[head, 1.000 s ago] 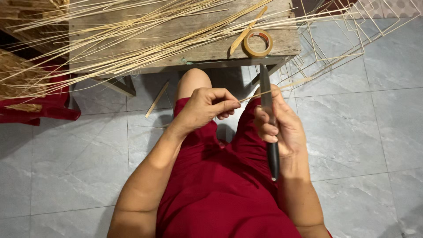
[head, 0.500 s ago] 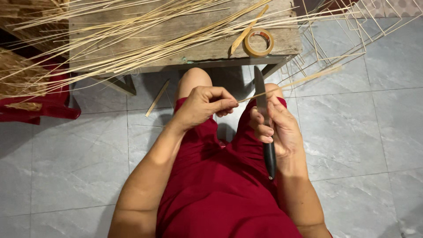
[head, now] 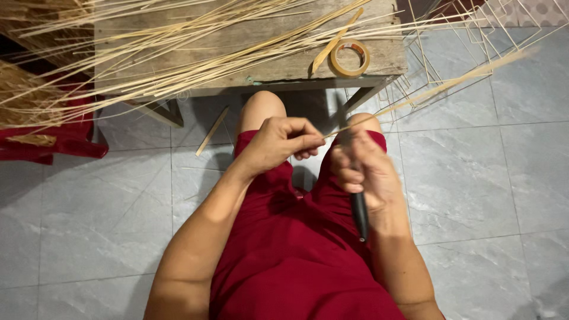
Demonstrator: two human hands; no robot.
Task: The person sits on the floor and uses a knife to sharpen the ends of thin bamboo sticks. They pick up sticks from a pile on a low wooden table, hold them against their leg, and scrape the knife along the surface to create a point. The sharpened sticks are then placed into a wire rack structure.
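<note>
1. Your right hand (head: pixel 363 172) is closed in a fist around the black handle of a knife (head: pixel 357 204); the blade end is blurred.
2. Your left hand (head: pixel 277 144) pinches the near end of a thin bamboo strip (head: pixel 432 90) between thumb and fingertips, other fingers curled.
3. The strip runs from that pinch up and right, crossing just above your right hand, out over the grey tiled floor (head: pixel 486 178).
4. Beyond your knees stands a wooden bench (head: pixel 249 53), loaded with loose bamboo splints (head: pixel 148 65).
5. A roll of tape (head: pixel 349 57) lies at the bench's right end.
</note>
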